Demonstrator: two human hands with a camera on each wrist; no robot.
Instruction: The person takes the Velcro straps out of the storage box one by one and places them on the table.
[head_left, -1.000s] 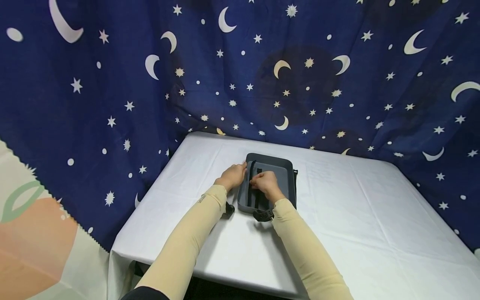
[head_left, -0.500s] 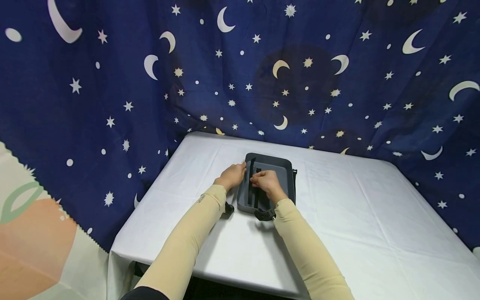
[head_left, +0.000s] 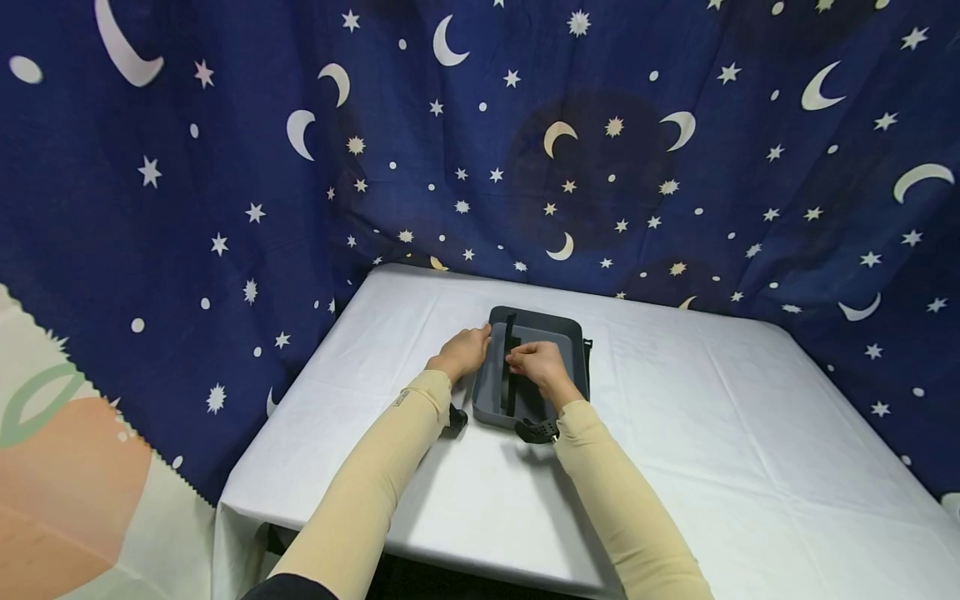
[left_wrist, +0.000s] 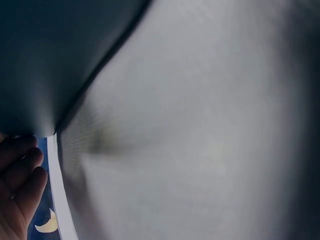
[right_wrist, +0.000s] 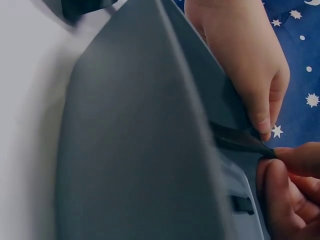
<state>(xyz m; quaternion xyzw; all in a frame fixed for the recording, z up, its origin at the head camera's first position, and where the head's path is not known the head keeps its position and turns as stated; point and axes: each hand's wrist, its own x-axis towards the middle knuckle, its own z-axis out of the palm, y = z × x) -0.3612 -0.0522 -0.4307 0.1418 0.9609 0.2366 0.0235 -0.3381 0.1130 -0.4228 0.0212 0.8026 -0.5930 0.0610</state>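
A dark grey rectangular case (head_left: 542,319) with rounded corners and raised walls lies open side up on the table. My left hand (head_left: 467,351) holds its left wall, thumb over the rim; in the left wrist view, fingers (left_wrist: 22,167) lie against the outside. Along the inside of the case runs a black strap (right_wrist: 237,140). The right hand (head_left: 542,364) pinches this strap between thumb and fingertips, lifting it off the bottom. A small black fitting (right_wrist: 243,205) sits on the paler floor of the case. The right hand hides part of the interior.
A white cloth covers the table (head_left: 712,433). A black strap with a buckle (head_left: 588,343) hangs at the case's right side. Behind the table hangs a blue curtain (head_left: 420,150) with moons and stars. Black bands are on both wrists.
My right hand has shifted slightly right, drawing the pinched strap away from the left wall toward the middle of the case. The left hand stays on the wall.
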